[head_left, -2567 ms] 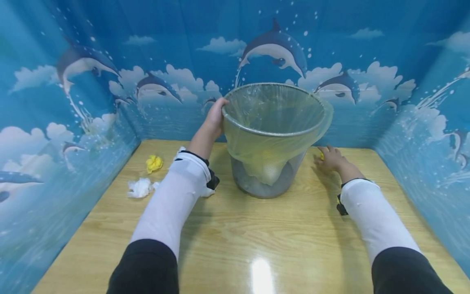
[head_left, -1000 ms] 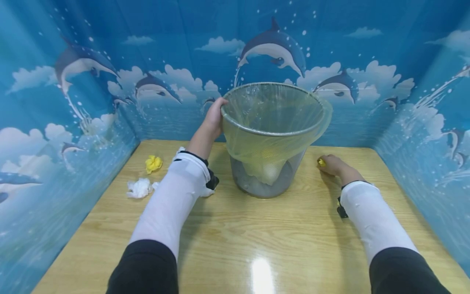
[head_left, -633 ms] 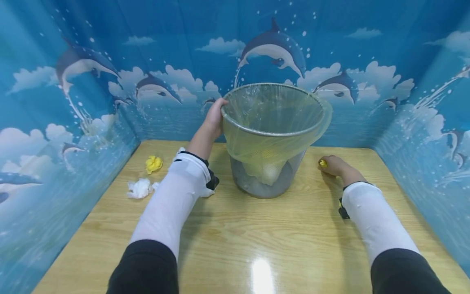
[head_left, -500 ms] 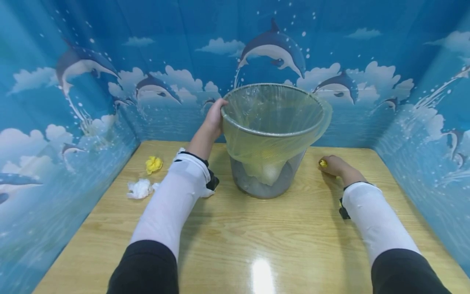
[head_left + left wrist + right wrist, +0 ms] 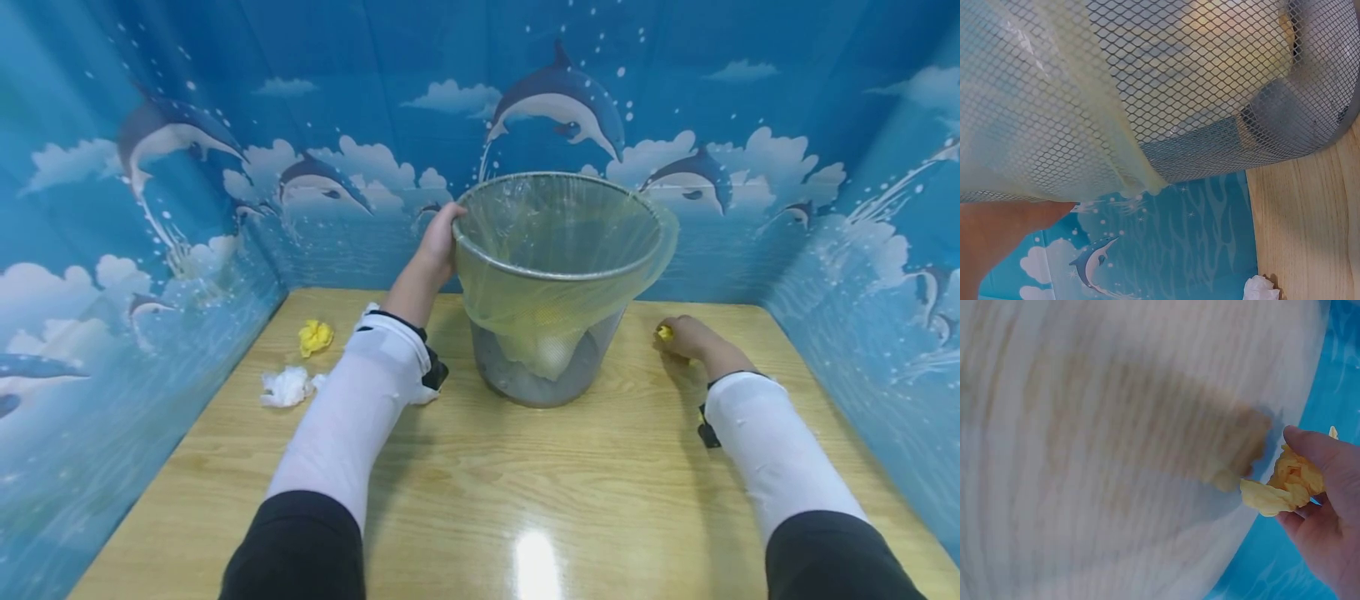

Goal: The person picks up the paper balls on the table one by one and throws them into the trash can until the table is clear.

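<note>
A grey mesh wastebasket point(image 5: 525, 392) lined with a see-through yellow bin bag point(image 5: 517, 304) stands at the middle back of the table, its bag folded over the rim. My left hand point(image 5: 438, 242) grips the rim on the left side; its fingers are mostly hidden behind the bag. In the left wrist view the mesh side point(image 5: 1166, 75) shows close up, with a pale yellow shape blurred behind it. To the right of the basket, my right hand point(image 5: 686, 337) pinches a crumpled yellow paper ball point(image 5: 1294, 478) between thumb and fingers, low by the table.
Left of my left arm lie a crumpled yellow paper point(image 5: 315, 337) and a crumpled white paper point(image 5: 285, 387). Another white piece point(image 5: 423, 394) peeks out beneath the left wrist. A blue dolphin curtain point(image 5: 360, 125) encloses the wooden table point(image 5: 480, 492) at back and sides.
My right hand has closed its fingers round the yellow paper ball and drawn it slightly right and nearer. The left hand and the wastebasket stay where they were.
</note>
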The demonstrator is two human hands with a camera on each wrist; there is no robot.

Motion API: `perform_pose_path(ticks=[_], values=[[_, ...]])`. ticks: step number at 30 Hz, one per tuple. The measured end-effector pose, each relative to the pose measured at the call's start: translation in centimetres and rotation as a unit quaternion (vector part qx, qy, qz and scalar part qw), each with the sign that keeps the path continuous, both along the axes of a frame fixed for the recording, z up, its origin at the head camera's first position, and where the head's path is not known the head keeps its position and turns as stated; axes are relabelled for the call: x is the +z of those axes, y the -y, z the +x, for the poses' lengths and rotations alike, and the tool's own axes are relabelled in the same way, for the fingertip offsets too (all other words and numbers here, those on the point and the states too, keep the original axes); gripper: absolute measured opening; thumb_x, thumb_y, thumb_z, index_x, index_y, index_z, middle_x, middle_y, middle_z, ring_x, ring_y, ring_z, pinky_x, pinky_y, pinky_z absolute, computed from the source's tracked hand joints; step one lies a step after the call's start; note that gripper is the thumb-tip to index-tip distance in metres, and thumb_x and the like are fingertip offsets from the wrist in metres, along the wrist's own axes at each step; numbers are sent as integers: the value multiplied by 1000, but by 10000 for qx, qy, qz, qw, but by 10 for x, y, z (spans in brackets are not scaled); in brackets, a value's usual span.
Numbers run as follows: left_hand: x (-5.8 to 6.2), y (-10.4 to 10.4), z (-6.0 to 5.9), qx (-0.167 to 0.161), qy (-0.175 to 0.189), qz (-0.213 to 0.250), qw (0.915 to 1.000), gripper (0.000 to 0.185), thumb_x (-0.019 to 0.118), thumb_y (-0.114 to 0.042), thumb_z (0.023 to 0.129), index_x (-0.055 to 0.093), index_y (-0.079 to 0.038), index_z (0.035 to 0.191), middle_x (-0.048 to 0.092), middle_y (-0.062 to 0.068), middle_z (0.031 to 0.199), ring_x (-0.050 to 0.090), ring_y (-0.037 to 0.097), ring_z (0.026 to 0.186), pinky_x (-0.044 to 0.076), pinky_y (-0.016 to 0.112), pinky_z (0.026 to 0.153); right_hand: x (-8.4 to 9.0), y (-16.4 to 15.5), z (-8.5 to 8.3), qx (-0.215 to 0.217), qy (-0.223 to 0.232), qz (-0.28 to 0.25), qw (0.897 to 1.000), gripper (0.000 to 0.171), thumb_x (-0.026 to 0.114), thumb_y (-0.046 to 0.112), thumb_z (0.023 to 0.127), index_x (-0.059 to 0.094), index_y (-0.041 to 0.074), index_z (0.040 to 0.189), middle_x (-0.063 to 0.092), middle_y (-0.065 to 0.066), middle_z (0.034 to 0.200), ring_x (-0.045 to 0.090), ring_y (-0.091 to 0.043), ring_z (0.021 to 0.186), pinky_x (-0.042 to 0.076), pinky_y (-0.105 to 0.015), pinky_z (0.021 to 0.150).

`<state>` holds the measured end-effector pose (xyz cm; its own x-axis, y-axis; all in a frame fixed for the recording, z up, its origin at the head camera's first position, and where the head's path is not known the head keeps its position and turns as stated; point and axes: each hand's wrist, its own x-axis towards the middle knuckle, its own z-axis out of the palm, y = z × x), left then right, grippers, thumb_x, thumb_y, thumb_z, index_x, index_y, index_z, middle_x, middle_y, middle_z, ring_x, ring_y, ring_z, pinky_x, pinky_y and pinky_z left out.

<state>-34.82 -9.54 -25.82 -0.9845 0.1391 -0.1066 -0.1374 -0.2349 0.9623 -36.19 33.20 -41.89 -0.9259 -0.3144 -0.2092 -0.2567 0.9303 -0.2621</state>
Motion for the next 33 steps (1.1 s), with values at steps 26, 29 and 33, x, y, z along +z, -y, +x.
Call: perform_pose_path(ticks=[26, 29, 33], values=[[-4, -1, 0, 60, -172, -141, 9997, 20, 36, -26, 100, 47, -12, 92, 49, 1, 90, 47, 10, 64, 41, 27, 75, 66, -20, 5, 50, -439, 244, 9987, 45, 55, 12, 95, 45, -15, 131, 47, -41, 121, 48, -54, 109, 44, -62, 87], [-4, -1, 0, 15, -181, -134, 9997, 20, 36, -26, 100, 47, -12, 91, 49, 1, 88, 47, 10, 64, 41, 26, 74, 81, -18, 5, -47, -459, 217, 9987, 47, 54, 13, 96, 44, -14, 132, 45, -41, 123, 47, -55, 109, 43, -62, 87], [-3, -1, 1, 31, -170, -63, 9998, 20, 36, -27, 100, 47, -12, 92, 50, 1, 87, 47, 11, 66, 41, 27, 73, 103, -14, 5, -112, -611, 181, 9979, 47, 53, 13, 96, 44, -13, 133, 44, -41, 123, 47, -54, 109, 43, -63, 88]])
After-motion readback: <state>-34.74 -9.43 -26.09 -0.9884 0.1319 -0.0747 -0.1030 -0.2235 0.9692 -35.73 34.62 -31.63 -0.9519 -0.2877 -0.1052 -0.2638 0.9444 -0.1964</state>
